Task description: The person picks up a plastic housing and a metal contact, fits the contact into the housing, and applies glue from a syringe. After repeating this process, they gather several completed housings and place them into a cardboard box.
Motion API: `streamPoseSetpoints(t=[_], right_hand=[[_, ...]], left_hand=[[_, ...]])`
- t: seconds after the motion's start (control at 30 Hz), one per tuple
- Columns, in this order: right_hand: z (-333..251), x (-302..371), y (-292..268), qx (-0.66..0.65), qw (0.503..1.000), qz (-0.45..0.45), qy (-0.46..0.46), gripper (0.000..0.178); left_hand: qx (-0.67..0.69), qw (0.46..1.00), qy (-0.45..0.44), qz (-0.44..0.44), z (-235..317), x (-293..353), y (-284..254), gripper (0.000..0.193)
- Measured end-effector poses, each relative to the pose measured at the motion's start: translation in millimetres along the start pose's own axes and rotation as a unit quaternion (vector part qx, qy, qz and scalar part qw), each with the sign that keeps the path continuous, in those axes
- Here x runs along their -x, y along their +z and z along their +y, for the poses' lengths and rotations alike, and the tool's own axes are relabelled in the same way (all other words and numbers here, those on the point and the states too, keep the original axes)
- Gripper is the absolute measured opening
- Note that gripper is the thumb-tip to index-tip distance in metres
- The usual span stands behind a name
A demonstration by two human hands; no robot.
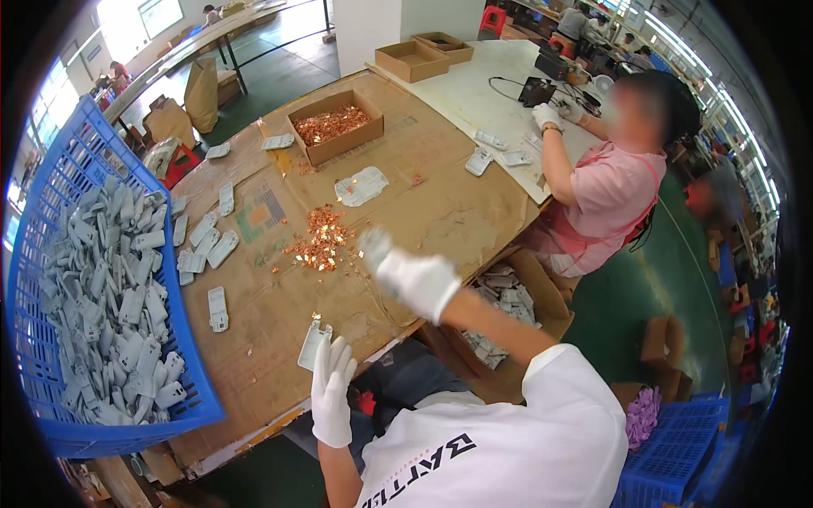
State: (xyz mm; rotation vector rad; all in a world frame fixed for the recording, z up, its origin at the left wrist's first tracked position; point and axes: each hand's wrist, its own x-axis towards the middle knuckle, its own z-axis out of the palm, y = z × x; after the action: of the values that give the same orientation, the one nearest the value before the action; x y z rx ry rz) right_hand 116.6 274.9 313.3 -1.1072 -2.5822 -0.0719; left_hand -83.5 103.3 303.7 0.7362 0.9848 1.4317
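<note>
At the near table edge, my white-gloved left hand (332, 394) holds a pale grey plastic shell (312, 345) by its right side. A small coppery piece (317, 317) shows at the shell's upper end. The fingers hide the shell's right edge. My gloved right hand (415, 275) is stretched over the cardboard-covered table (440, 203), just right of a loose pile of small copper-coloured metal pieces (322, 241). Motion smears its fingertips, so I cannot tell whether anything is in them.
On the left stands a blue crate (190, 356) heaped with grey shells; several more shells (218, 309) lie beside it. A cardboard box (351, 140) of copper pieces sits at the back. A co-worker (614, 186) in pink works at the right. Below the table is a box (550, 296) of shells.
</note>
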Motion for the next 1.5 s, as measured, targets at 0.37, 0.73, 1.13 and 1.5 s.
streamPoseSetpoints(t=[0.37, 0.73, 1.13, 1.5], right_hand=[[297, -103, 50, 0.183, 0.898, -0.035, 0.397, 0.024], [79, -106, 64, -0.096, 0.990, -0.094, 0.051, 0.022], [64, -112, 63, -0.057, 0.991, -0.057, 0.104, 0.019], [65, -148, 94, -0.112, 0.979, -0.047, 0.162, 0.019]], left_hand=[[-0.162, 0.952, 0.061, 0.251, 31, 23, -66, 0.034], [-0.781, 0.510, 0.098, 0.346, 58, -123, -158, 0.047], [-0.787, 0.481, 0.143, 0.359, 29, -150, -170, 0.032], [-0.603, 0.635, 0.189, 0.446, 26, -151, -165, 0.040]])
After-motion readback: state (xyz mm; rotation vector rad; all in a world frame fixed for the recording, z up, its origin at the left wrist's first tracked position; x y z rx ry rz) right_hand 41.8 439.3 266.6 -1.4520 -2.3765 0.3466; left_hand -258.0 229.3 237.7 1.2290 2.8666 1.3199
